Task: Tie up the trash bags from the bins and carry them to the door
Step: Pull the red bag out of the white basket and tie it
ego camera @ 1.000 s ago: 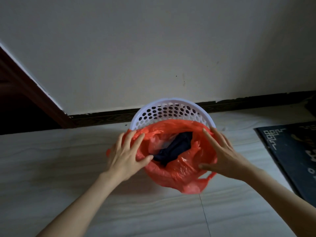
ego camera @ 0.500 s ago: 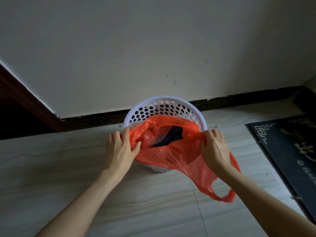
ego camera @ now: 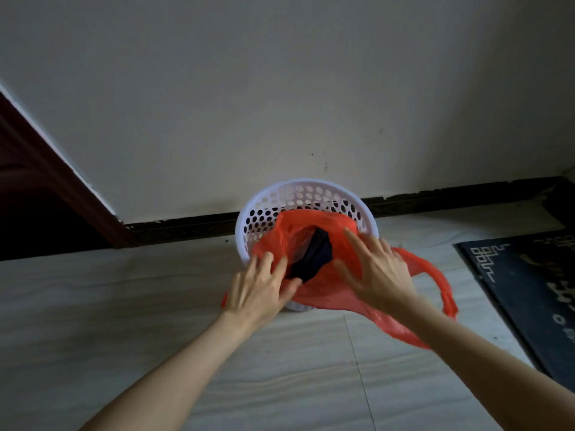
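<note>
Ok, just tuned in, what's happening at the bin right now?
A person is working an orange trash bag loose from a white perforated bin by the wall. The left hand and right hand are spread over its mouth. One handle hangs out; the bag is untied, something dark inside.

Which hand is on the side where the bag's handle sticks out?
The right hand. The orange bag's handle loop hangs out past it; beside the left hand only a small bit shows.

left hand (ego camera: 259,290) | right hand (ego camera: 378,272) | on orange bag (ego camera: 326,293) | white bin (ego camera: 298,197)
</note>
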